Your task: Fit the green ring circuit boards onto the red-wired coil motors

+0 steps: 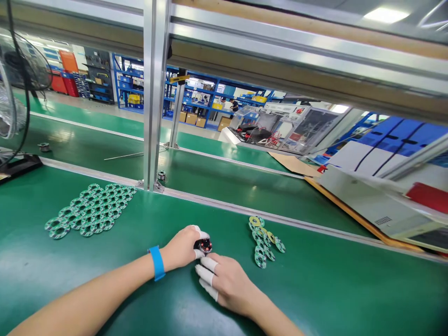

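I'm seeing left hand [182, 247] pinching the dark round part [206, 245] at its 3 o'clock, long axis unreadable. Right hand [229, 281] is sitting at the part's 5 o'clock, fingers bunched; can't tell if they're gripping.

green bench [350, 284]: larger ring-board cluster [94, 208] left, smaller cluster [259, 241] right.

1. A green work surface [350, 289] spreads across the foreground, edged by a metal rail [224, 204].
2. An upright aluminium post [151, 93] meets a horizontal beam [297, 56] overhead.
3. Blue shelving [209, 112] bearing bins stands beyond, with cardboard boxes [191, 118] low down.
4. Red containers [66, 85] stand on the pale floor [82, 101], far left.
5. A bright ceiling light [387, 15] glows at upper right.
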`<state>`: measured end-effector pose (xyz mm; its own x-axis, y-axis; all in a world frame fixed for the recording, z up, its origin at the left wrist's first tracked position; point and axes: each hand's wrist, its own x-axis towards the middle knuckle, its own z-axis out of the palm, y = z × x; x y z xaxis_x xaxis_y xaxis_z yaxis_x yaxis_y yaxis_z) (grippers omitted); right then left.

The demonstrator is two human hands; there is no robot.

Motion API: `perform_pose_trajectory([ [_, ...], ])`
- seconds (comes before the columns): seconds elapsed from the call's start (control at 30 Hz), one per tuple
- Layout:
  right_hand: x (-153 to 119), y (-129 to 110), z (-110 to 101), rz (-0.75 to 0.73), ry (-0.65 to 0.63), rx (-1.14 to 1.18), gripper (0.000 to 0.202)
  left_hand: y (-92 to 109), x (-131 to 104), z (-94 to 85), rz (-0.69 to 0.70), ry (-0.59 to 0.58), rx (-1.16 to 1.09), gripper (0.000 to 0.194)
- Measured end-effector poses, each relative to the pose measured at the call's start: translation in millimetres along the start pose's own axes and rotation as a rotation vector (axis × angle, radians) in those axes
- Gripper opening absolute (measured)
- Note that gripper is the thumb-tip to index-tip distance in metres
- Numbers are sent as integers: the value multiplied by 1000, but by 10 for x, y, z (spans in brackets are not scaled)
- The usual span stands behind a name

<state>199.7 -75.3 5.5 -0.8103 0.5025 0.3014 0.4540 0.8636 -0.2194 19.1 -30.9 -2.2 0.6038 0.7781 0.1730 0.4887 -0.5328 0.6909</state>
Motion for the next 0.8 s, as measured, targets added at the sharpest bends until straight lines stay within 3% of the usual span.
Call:
perform_pose_trajectory([
  [0.03, -24, 74, -29, 53, 35, 24, 22, -5, 0, 4, -4, -6, -1, 20],
  [0.1, -107, 352, -129, 322, 185, 26, 29, -22, 1, 13, -13, -19, -4, 24],
  [0.17, -224, 746, -266, 787, 386, -92, 34, -40, 2, 24, -16, -25, -15, 29],
  [0.27, -419, 1306, -438, 935, 413, -196, 39, -46, 1, 41, -7, -29, -35, 35],
  [0.37, -572, 1594, -484, 974, 380, -218, 32, -14, 1, 47, 5, -59, -44, 35],
  [0.5, -616, 1569, -478, 965, 352, -170, 24, 46, -3, 9, 20, -94, -62, 30],
  [0.8, -190, 1028, -475, 774, 262, 224, 24, 98, -3, -274, 13, -356, -242, 34],
])
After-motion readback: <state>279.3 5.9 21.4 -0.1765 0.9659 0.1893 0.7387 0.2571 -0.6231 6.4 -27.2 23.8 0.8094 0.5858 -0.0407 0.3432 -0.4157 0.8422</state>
